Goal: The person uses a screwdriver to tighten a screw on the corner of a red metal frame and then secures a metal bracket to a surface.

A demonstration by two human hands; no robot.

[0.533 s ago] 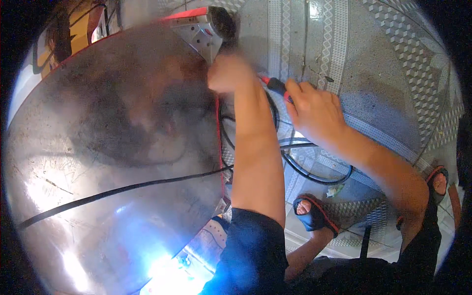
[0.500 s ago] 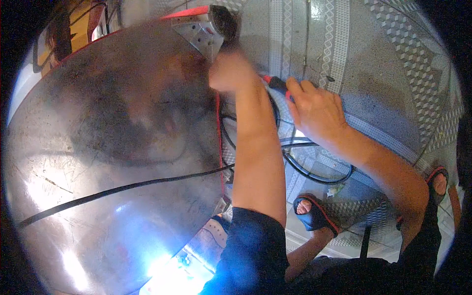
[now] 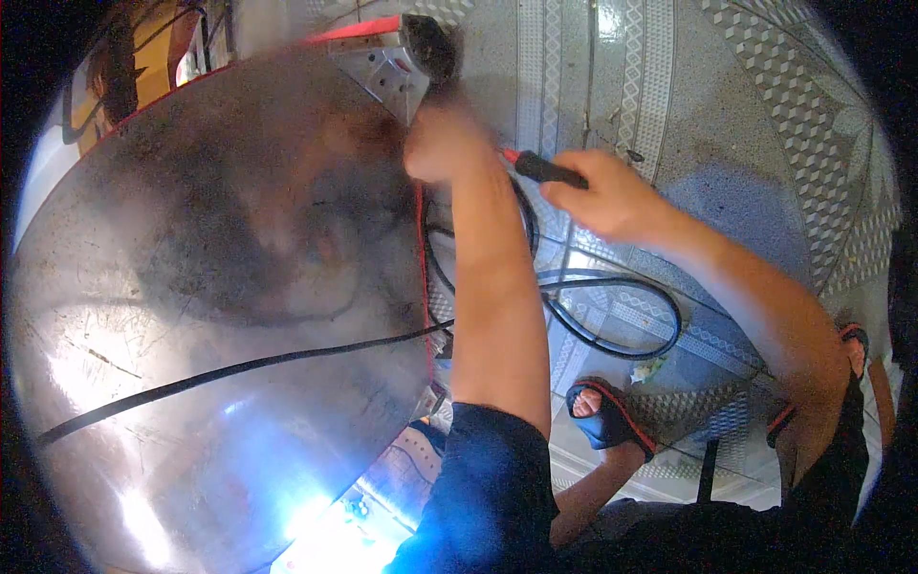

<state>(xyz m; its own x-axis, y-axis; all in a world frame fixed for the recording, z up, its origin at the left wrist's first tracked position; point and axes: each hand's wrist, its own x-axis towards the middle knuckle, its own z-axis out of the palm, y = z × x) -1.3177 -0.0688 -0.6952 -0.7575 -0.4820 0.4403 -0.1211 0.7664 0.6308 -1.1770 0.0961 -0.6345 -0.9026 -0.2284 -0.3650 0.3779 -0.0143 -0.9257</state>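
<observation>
My left hand (image 3: 442, 143) is blurred at the edge of a large scratched metal panel (image 3: 172, 239), just below a silver bracket (image 3: 387, 81) with holes. A dark rounded part (image 3: 430, 48) adjoins that bracket. The fingers of this hand are hidden, so what they hold does not show. To its right, my right hand (image 3: 612, 196) grips the end of a black-and-red screwdriver handle (image 3: 547, 170). The handle points left toward my left wrist; the rest of the tool is hidden behind the forearm.
A black cable (image 3: 249, 362) crosses the panel and coils on the patterned tile floor (image 3: 708, 57). Bright light glares at the panel's lower edge. My sandalled foot (image 3: 602, 416) rests on the tiles, near a small greenish scrap (image 3: 647, 368).
My right hand has shifted slightly right along the screwdriver handle, and more of the handle now shows. My left hand stays by the bracket, almost in the same place.
</observation>
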